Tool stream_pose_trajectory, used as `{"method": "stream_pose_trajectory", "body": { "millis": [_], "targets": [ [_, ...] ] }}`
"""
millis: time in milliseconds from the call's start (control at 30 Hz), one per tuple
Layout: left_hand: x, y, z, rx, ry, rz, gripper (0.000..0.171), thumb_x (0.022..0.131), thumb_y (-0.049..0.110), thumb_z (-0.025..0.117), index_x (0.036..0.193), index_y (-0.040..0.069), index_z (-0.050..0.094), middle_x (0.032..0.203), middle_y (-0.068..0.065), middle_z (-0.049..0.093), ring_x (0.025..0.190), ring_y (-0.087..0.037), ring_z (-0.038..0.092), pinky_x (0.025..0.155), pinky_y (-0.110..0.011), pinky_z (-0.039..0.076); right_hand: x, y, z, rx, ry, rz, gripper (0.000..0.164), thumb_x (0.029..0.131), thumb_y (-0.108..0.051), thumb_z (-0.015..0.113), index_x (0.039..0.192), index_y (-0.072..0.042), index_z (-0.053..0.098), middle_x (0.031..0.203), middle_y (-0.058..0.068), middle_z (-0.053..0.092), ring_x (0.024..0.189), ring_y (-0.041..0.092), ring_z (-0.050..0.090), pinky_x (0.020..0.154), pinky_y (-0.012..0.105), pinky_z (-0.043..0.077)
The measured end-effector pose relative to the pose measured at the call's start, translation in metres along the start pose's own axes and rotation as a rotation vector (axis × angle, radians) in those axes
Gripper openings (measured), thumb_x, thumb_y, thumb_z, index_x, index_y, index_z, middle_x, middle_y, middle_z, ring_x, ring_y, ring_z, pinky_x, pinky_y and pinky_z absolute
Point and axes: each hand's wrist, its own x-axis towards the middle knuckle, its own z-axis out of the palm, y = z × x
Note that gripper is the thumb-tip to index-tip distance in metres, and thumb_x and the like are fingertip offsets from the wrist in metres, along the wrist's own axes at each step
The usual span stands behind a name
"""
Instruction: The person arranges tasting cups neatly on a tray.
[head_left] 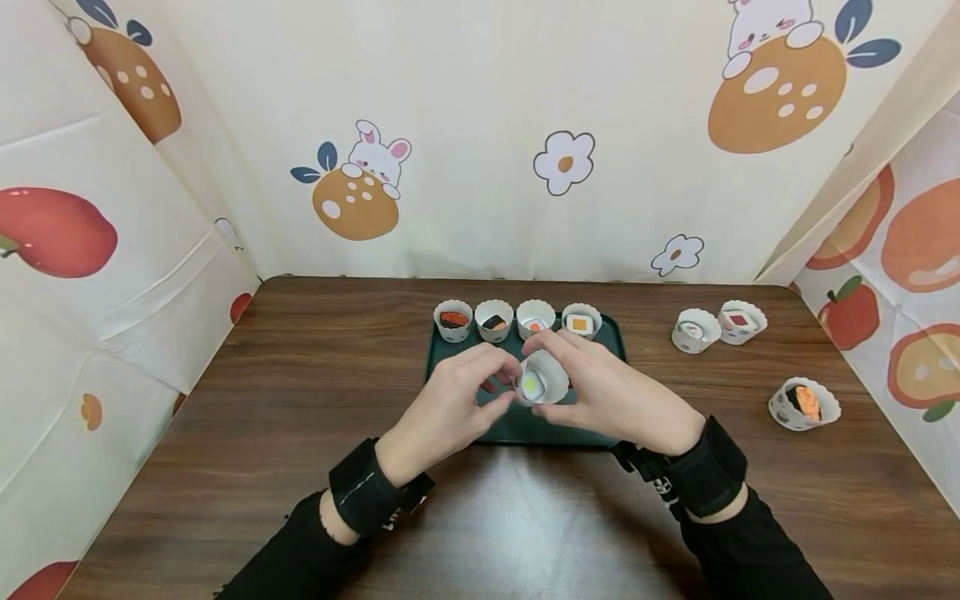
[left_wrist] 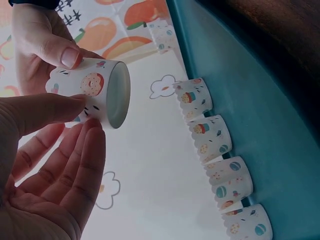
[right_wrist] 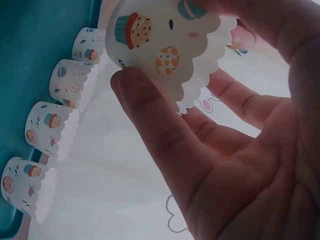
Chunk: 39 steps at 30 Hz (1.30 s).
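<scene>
Over the dark green tray [head_left: 517, 432] a white paper baking cup [head_left: 553, 377] with a scalloped rim and printed cakes is held up between both hands. My left hand [head_left: 450, 396] pinches it from the left, thumb on the near side. From the other side my right hand [head_left: 611, 387] grips the cup between thumb and fingers. Inside lies a small round sushi piece [head_left: 532, 385] with a green-yellow centre. In the left wrist view the bottom of the cup [left_wrist: 119, 95] faces right, tilted on its side in that view.
Along the tray's far edge stands a row of several cups with sushi, among them a red-topped one [head_left: 453, 321] and a yellow-topped one [head_left: 581, 321]. To the right, on the brown table [head_left: 315, 400], are two cups [head_left: 696, 331] together and another [head_left: 804, 404] nearer.
</scene>
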Motion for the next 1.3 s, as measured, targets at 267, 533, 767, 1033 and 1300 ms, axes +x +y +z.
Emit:
{"method": "stream_pose_trajectory", "body": {
  "millis": [267, 533, 767, 1033, 1300],
  "targets": [
    [0.002, -0.001, -0.013, 0.048, 0.019, 0.025, 0.019, 0.091, 0.001, 0.082, 0.107, 0.008, 0.073, 0.102, -0.005, 0.075, 0.087, -0.014, 0.072, 0.077, -0.023, 0.062, 0.001, 0.002, 0.002, 0.023, -0.015, -0.004, 0.054, 0.089, -0.017, 0.088, 0.134, -0.014, 0.059, 0.121, 0.005, 0.068, 0.107, 0.019, 0.064, 0.087, 0.036, 0.059],
    [0.004, -0.001, -0.052, 0.114, 0.133, -0.028, 0.017, 0.092, 0.006, 0.083, 0.108, 0.009, 0.076, 0.102, -0.003, 0.077, 0.086, -0.014, 0.072, 0.074, -0.029, 0.063, 0.009, 0.006, 0.007, 0.021, -0.031, 0.002, 0.055, 0.089, -0.018, 0.087, 0.135, -0.014, 0.058, 0.124, 0.004, 0.067, 0.109, 0.017, 0.063, 0.089, 0.037, 0.058],
    [0.000, -0.004, -0.081, 0.118, 0.208, -0.088, 0.017, 0.094, 0.005, 0.081, 0.109, 0.010, 0.076, 0.099, -0.001, 0.076, 0.085, -0.009, 0.071, 0.072, -0.029, 0.064, 0.023, 0.005, 0.016, 0.040, -0.050, 0.000, 0.052, 0.090, -0.015, 0.085, 0.133, -0.013, 0.058, 0.123, 0.007, 0.067, 0.106, 0.019, 0.065, 0.087, 0.037, 0.058],
    [-0.002, -0.005, -0.101, 0.154, 0.279, -0.113, 0.017, 0.093, 0.007, 0.082, 0.109, 0.010, 0.077, 0.098, -0.002, 0.077, 0.082, -0.008, 0.070, 0.072, -0.031, 0.064, 0.056, 0.001, 0.034, 0.028, -0.127, 0.014, 0.050, 0.091, -0.018, 0.084, 0.134, -0.012, 0.059, 0.120, 0.007, 0.068, 0.107, 0.024, 0.064, 0.091, 0.037, 0.056],
    [-0.004, -0.005, -0.109, 0.167, 0.293, -0.134, 0.017, 0.093, 0.009, 0.083, 0.109, 0.009, 0.077, 0.099, -0.004, 0.077, 0.082, -0.008, 0.071, 0.072, -0.031, 0.064, 0.091, -0.005, 0.055, 0.020, -0.215, 0.051, 0.054, 0.095, -0.020, 0.080, 0.142, -0.010, 0.056, 0.131, 0.014, 0.066, 0.109, 0.024, 0.062, 0.094, 0.038, 0.056]
  ]
}}
